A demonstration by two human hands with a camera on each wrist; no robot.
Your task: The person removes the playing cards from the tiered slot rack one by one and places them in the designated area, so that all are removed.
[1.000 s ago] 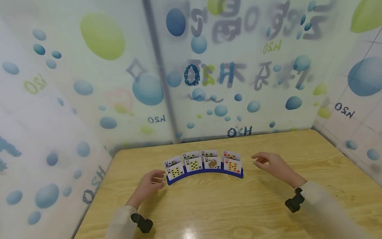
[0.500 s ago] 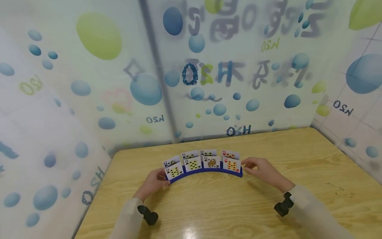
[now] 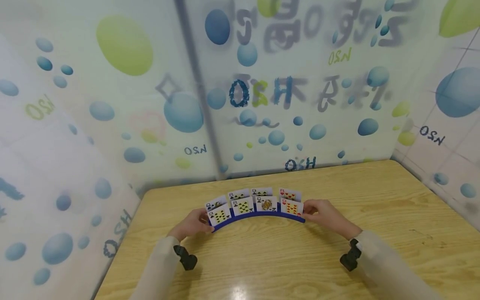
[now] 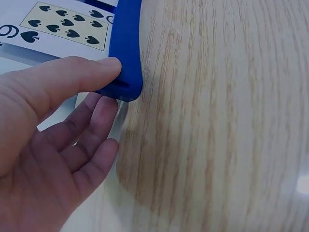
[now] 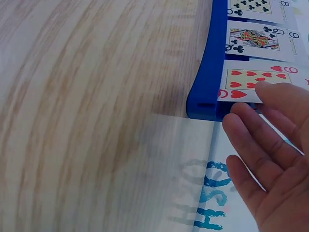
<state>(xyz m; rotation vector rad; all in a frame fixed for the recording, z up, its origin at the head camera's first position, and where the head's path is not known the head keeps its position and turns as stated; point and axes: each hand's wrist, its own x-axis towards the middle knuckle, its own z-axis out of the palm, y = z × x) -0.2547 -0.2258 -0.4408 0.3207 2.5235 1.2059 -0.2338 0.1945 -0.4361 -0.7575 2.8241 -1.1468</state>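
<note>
A curved blue playing card holder (image 3: 258, 215) stands on the table with two rows of upright cards. My left hand (image 3: 192, 224) grips its left end. In the left wrist view the thumb (image 4: 104, 67) lies over the blue end beside a spade card (image 4: 67, 24), fingers curled below. At the opposite end is my right hand (image 3: 325, 213). Its thumb (image 5: 270, 92) overlaps a heart card (image 5: 241, 79) in the right wrist view, while the index fingertip (image 5: 239, 110) is right at the holder's end. A queen of clubs (image 3: 266, 204) stands in the front row.
The wood-grain table (image 3: 262, 262) extends around the holder. Behind it rises a pale wall (image 3: 318, 112) printed with blue and green drops. Side walls flank the table at left and right.
Both hands have come inward to the card holder's ends; the left took hold first, and the right closed in from the right. The holder stays about where it was.
</note>
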